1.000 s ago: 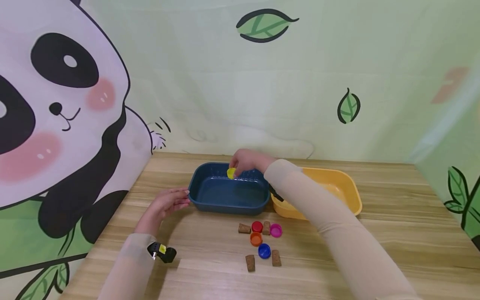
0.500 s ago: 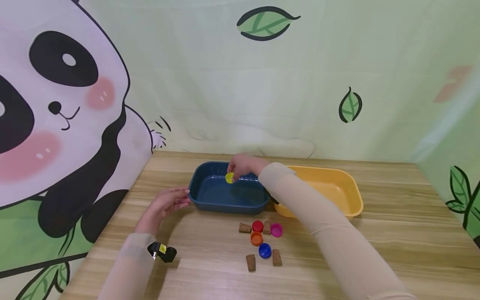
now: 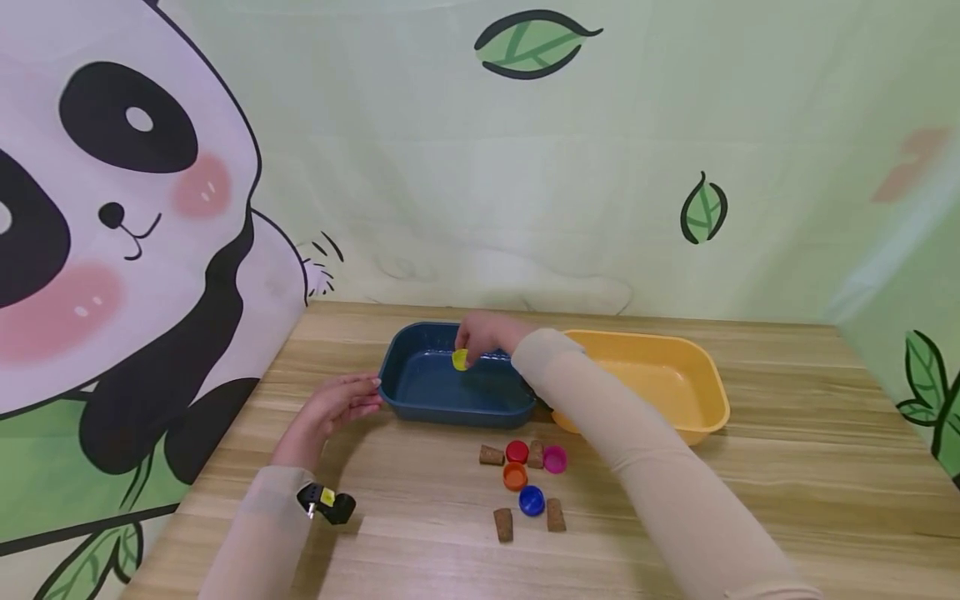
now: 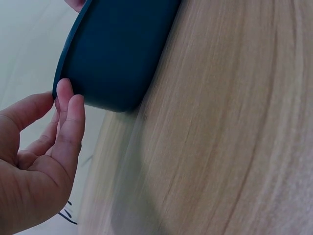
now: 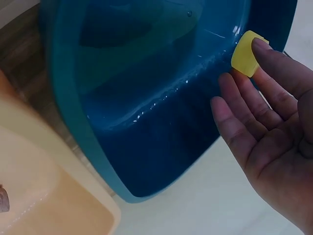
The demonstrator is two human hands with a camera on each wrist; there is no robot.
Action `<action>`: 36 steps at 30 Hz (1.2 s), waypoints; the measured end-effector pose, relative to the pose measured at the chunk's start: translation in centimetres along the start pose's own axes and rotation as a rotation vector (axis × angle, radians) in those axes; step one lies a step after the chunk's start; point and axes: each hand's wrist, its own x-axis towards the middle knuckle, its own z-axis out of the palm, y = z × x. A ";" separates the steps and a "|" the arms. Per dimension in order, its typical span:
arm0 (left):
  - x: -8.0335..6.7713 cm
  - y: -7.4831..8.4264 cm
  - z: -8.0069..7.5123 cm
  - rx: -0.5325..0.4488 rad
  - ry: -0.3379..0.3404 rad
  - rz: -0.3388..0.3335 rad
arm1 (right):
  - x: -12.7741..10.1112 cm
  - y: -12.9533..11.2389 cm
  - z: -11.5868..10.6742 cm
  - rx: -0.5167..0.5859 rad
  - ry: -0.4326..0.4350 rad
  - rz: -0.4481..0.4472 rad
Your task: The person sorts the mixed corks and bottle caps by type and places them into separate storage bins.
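In the head view my right hand (image 3: 483,333) reaches over the dark blue tub (image 3: 457,410). It pinches a small yellow bottle cap (image 5: 245,54) between thumb and index finger, while the other fingers spread loosely below it in the right wrist view. The cap overlaps the tub's inside near its back wall. At the tub's left corner, my left hand (image 4: 39,147) holds the rim, thumb at the edge and fingertips against the outer wall. In front of the tub lie red (image 3: 517,452), orange (image 3: 515,477), blue (image 3: 532,501) and pink (image 3: 555,459) caps among several corks (image 3: 503,525).
A yellow tub (image 3: 701,367) stands right of the blue one, partly behind my right sleeve (image 3: 622,417). Inside it, a small brown piece (image 5: 4,199) shows at the right wrist view's edge. Both tubs stand near the table's back edge, before a panda-print backdrop (image 3: 480,183).
My right hand has moved slightly down and left, lowering the yellow cap toward the inside of the blue tub. My left hand stays at the tub's corner.
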 end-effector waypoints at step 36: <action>-0.1 -0.1 0.1 -0.020 -0.002 0.008 | 0.8 -0.3 2.4 -0.110 -0.084 0.006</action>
